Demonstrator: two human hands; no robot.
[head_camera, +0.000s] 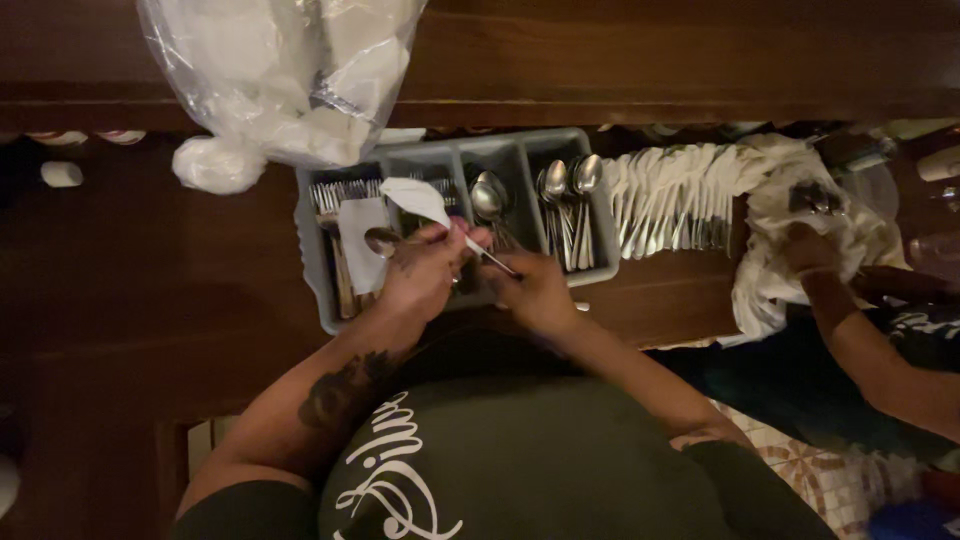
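The spoon (420, 245) is plain polished metal, its oval bowl (382, 241) dull silver in the dim light and its thin handle (492, 260) catching a streak of shine. It lies almost level across both hands, the bowl sticking out past the left hand (425, 275) on the far side from the right hand (535, 290).

The left hand's fingers are curled shut around the spoon's neck together with a white paper napkin (415, 197), whose loose corner stands up above the knuckles. The right hand's fingertips are pinched together on the handle's tail end, just beside the left hand.

Straight beyond both hands sits a grey plastic cutlery tray (455, 155) with long compartments: forks (345, 190) in the section beyond the spoon's bowl, and more spoons (565, 180) bowl-up in the sections beyond the right hand. A folded white napkin (362, 250) rests in the tray just past the bowl of the held spoon.

Higher up, beyond the left hand, a clear plastic bag (280, 70) stuffed with white paper goods hangs over the edge of the dark wooden counter (700, 60); I can see no label on it. Well out past the right hand, a row of napkin-wrapped cutlery rolls (665, 195) lies fanned side by side. Further still, another person's hand (810, 250) rests in a crumpled white cloth (800, 270) holding some cutlery.
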